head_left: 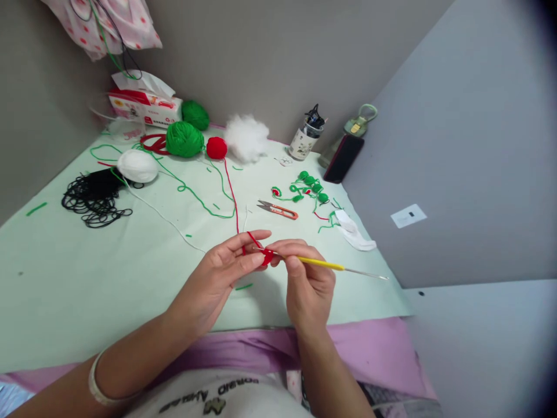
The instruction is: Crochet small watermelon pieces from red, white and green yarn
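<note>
Between thumb and fingers, my left hand [221, 264] pinches a small red crochet piece [267, 257]. Red yarn runs over its raised index finger and back to a red yarn ball [216, 148]. In my right hand [310, 284] is a crochet hook with a yellow handle [319, 263], held like a pen. The hook's working tip is at the red piece; its other metal end points right. My right fingertips also lie close against the piece, so part of it is hidden.
Beyond my hands lie orange thread snips [278, 209] and small green crocheted pieces [317, 187]. Farther back are green yarn [185, 139], white yarn [138, 166], black cord [93, 194], white stuffing [247, 138], a tissue box [150, 110], a pen cup [303, 142] and a phone [343, 159].
</note>
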Action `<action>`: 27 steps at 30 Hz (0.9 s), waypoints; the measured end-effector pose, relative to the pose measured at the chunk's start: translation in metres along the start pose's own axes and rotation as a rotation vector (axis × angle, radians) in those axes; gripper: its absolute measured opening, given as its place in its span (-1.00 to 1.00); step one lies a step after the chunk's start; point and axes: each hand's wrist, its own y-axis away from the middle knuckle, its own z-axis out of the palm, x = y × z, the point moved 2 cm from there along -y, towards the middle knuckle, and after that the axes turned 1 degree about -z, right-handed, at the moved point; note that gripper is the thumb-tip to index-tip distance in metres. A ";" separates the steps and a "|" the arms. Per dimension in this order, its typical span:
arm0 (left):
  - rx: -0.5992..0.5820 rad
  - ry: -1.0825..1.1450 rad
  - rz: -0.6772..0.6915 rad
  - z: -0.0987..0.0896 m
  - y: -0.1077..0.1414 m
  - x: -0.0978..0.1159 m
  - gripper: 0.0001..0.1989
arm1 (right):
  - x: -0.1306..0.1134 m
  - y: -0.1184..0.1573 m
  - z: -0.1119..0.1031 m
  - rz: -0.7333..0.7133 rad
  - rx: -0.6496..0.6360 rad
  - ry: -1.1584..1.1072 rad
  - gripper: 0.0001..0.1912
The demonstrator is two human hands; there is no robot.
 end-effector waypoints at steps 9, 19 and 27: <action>0.018 0.025 0.012 -0.002 0.001 0.002 -0.78 | 0.003 0.000 -0.001 -0.014 0.044 -0.061 -0.81; -0.041 -0.017 0.026 0.001 0.001 0.000 -0.72 | -0.003 0.000 -0.001 -0.091 0.027 0.115 -0.79; -0.068 -0.083 0.048 0.000 0.002 0.002 -0.75 | -0.009 0.002 -0.002 -0.197 -0.063 0.293 -0.73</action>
